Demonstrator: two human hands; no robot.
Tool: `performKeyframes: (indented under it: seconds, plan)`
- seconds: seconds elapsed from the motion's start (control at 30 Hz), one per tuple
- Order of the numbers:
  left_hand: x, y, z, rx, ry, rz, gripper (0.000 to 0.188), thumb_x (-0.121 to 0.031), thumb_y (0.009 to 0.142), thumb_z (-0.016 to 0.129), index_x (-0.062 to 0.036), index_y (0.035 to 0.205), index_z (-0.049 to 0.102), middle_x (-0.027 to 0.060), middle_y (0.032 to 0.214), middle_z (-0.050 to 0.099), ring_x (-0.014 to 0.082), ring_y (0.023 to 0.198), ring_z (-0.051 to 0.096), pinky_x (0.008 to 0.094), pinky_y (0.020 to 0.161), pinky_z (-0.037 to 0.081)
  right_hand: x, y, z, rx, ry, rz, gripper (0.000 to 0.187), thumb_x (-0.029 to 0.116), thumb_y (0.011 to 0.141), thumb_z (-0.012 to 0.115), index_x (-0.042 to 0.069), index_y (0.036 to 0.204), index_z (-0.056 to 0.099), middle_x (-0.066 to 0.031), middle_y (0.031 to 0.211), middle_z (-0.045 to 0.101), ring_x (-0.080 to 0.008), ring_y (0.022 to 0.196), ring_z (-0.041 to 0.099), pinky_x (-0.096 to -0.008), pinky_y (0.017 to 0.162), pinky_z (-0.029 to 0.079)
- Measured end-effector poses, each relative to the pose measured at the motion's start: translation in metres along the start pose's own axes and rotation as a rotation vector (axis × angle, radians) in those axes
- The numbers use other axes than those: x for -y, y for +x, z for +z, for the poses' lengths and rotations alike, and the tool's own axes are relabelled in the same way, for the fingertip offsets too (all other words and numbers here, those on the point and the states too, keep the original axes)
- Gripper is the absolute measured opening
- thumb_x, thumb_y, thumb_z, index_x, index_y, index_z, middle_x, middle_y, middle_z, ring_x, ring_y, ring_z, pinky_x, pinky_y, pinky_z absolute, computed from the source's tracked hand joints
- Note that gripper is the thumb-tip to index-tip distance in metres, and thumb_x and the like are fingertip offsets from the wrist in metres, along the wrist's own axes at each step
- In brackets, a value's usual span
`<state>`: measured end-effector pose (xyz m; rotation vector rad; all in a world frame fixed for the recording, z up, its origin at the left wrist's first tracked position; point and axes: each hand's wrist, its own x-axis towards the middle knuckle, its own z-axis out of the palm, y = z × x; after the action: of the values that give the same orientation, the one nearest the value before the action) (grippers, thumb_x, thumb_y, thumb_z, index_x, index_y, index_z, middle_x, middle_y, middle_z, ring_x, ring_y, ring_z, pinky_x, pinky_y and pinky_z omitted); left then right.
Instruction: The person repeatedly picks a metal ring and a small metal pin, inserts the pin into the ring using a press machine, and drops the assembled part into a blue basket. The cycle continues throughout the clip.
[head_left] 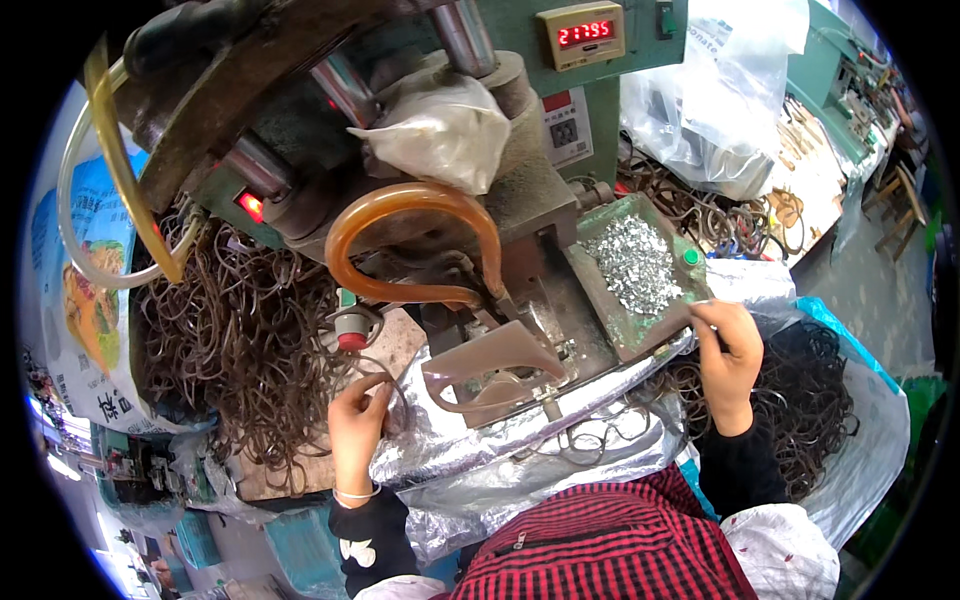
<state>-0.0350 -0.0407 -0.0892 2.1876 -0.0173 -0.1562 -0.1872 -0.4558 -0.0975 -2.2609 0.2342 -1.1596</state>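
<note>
My left hand is closed in a pinch on a thin, dark brown curved strip, in front of the left side of a press. My right hand hovers by the near right corner of a tray, its thumb and fingers pressed together. What it holds, if anything, is too small to make out. A pile of small shiny metal pieces lies on that greenish tray. Between my hands, a flat brown guard plate sits at the front of the press bed.
Brown curved strips are heaped at the left; more fill a bag at the right. An orange hose arches over the press. A red button and a green button flank the bed. Silver foil covers the front edge.
</note>
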Motion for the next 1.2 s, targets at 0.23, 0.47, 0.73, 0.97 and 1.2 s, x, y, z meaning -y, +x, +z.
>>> performKeyframes:
  seconds: [0.23, 0.47, 0.73, 0.97, 1.2]
  plan:
    - [0.027, 0.001, 0.02, 0.165, -0.205, -0.08, 0.015, -0.007, 0.093, 0.066, -0.0036, 0.091, 0.052, 0.0023, 0.062, 0.058, 0.0074, 0.047, 0.05, 0.0235, 0.042, 0.035, 0.082, 0.077, 0.068, 0.197, 0.541, -0.175, 0.029, -0.002, 0.077, 0.071, 0.001, 0.106, 0.07, -0.0151, 0.093, 0.068, -0.0294, 0.084, 0.067, -0.0362, 0.077, 0.053]
    - [-0.016, -0.036, 0.03, -0.299, -0.426, 0.005, 0.022, -0.009, 0.098, 0.06, 0.0019, 0.116, 0.068, 0.0032, 0.08, 0.068, 0.0054, 0.052, 0.052, 0.0192, 0.046, 0.039, 0.102, 0.052, 0.096, 0.274, 1.09, 0.423, 0.041, -0.002, 0.085, 0.068, -0.005, 0.123, 0.056, -0.0069, 0.1, 0.067, -0.0101, 0.092, 0.063, -0.0247, 0.084, 0.05]
    - [-0.153, -0.031, 0.023, -0.663, -0.405, 0.948, 0.032, 0.003, 0.097, 0.051, 0.0061, 0.128, 0.057, 0.0127, 0.087, 0.066, 0.011, 0.065, 0.057, 0.0208, 0.054, 0.046, 0.13, 0.061, 0.082, 0.347, 1.225, 0.555, 0.048, -0.004, 0.084, 0.068, -0.004, 0.129, 0.052, -0.0056, 0.099, 0.065, -0.008, 0.092, 0.061, -0.0229, 0.086, 0.047]
    - [-0.127, -0.037, 0.04, -0.536, 0.057, 1.209, 0.025, 0.002, 0.094, 0.054, 0.0038, 0.117, 0.065, 0.0143, 0.084, 0.068, 0.0162, 0.063, 0.06, 0.0246, 0.055, 0.048, 0.129, 0.051, 0.05, 0.39, 1.035, 0.298, 0.044, 0.002, 0.084, 0.063, 0.001, 0.127, 0.057, -0.0154, 0.131, 0.058, -0.0268, 0.122, 0.056, -0.0387, 0.102, 0.045]
    - [-0.132, -0.028, 0.075, -0.328, 0.241, 1.394, 0.025, 0.01, 0.077, 0.066, -0.0061, 0.096, 0.066, 0.012, 0.088, 0.072, 0.0249, 0.068, 0.065, 0.0337, 0.059, 0.051, 0.004, 0.042, 0.078, 0.177, -0.325, 0.001, 0.022, 0.013, 0.076, 0.073, 0.008, 0.097, 0.069, -0.0182, 0.117, 0.061, -0.0377, 0.128, 0.05, -0.0518, 0.089, 0.05]
